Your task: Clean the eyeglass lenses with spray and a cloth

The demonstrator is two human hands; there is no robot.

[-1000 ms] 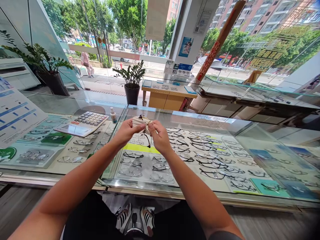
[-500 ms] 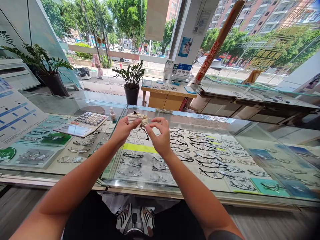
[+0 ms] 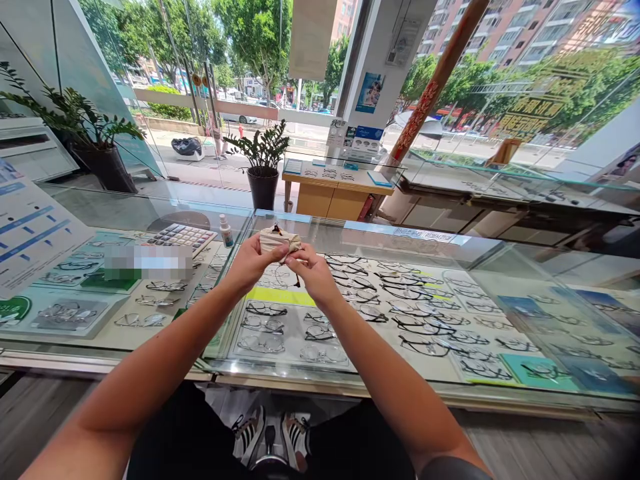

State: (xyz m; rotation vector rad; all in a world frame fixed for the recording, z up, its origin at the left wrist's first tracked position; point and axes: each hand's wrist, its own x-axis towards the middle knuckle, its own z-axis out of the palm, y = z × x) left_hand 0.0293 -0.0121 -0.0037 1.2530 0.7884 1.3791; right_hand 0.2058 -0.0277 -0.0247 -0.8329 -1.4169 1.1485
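My left hand point(image 3: 250, 265) is closed round a cream cloth point(image 3: 276, 245), with the thumb lying across its front. The cloth is wrapped about part of a pair of glasses point(image 3: 286, 275). A thin-rimmed lens and a dark temple tip hang below the cloth, and a small dark part sticks out at its top. My right hand point(image 3: 313, 275) pinches the cloth at its right end, close against my left fingertips. The middle of the glasses is hidden by cloth and fingers. Both hands are above the glass display counter point(image 3: 280, 223).
Rows of spectacle frames point(image 3: 425, 310) lie inside the counter. On its left stand a calculator point(image 3: 183, 237), a small spray bottle point(image 3: 226, 231) and a printed sheet point(image 3: 35, 230). Beyond are a potted plant point(image 3: 263, 187) and a low wooden cabinet point(image 3: 325, 201).
My right hand has moved left from beside the cloth, and its spread fingers have closed on the cloth's right end. The cloth has shifted slightly right in my left hand.
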